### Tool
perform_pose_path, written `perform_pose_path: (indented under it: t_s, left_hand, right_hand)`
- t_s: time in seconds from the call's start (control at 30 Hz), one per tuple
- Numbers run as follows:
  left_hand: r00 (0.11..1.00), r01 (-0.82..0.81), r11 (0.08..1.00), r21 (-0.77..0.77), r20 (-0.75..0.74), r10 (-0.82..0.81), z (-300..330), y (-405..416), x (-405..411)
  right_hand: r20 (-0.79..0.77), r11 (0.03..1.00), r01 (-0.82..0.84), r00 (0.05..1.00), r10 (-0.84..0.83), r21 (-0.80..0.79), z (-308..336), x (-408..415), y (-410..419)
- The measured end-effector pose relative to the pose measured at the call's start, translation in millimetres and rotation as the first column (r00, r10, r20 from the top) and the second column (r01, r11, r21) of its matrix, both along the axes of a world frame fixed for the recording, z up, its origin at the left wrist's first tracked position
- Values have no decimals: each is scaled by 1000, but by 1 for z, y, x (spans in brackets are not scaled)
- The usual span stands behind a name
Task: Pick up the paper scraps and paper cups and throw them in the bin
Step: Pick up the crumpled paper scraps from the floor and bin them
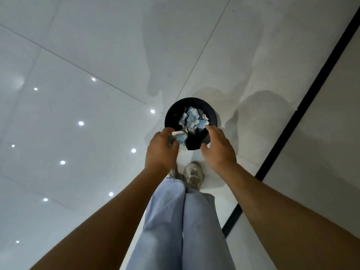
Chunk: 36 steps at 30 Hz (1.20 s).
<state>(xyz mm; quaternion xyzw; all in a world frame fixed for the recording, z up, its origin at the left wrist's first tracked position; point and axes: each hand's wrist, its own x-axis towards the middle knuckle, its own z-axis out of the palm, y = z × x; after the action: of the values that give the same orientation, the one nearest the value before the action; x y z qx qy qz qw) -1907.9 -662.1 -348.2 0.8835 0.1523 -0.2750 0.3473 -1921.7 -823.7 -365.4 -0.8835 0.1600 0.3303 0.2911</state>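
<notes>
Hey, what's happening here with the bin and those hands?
A person stands over a black bin on a tiled floor, clearing up paper rubbish. The bin already holds a heap of crumpled paper scraps. The left hand grips more crumpled paper just above the bin's near rim, not yet let go. The right hand hovers open over the rim beside it, holding nothing.

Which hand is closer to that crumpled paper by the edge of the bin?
The left hand. Its fingers hold the crumpled paper right at the near rim of the bin. The right hand is open over the rim's other side, holding nothing.
</notes>
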Motion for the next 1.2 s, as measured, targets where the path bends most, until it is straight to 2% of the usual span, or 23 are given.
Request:
perform_pose_path:
  t_s: [0.1, 0.23, 0.4, 0.53, 0.7, 0.87, 1.0, 1.2]
  left_hand:
    - [996, 52, 998, -34, -66, -54, -15, -21, 17]
    - [962, 140, 987, 75, -248, -117, -30, -31, 19]
    - [969, 209, 975, 76, -151, -196, -1, -10, 7]
    - [958, 275, 959, 69, -109, -267, 48, 20, -1]
    - [950, 311, 939, 147, -32, -309, 118, 57, -14]
    - [965, 256, 931, 260, -9, -263, 179, 88, -50]
    - [988, 147, 935, 324, -7, -153, 218, 102, -102]
    - [996, -89, 922, 377, 35, 82, 266, 109, -202]
  right_hand:
    - [30, 999, 36, 999, -36, -1, 6, -4, -13]
    - [36, 999, 49, 998, -49, -1, 8, -6, -21]
    - [42, 1000, -15, 999, 15, -14, 30, -2, -7]
    - [27, 987, -152, 988, 154, -58, 70, 4, 20]
    - [63, 939, -337, 938, 341, -65, 137, 7, 62]
    - [57, 790, -604, 790, 611, -99, 199, -5, 99]
    - [91, 678, -725, 672, 735, -124, 242, -31, 122]
    - [93, 403, -901, 393, 915, -159, 292, -89, 152]
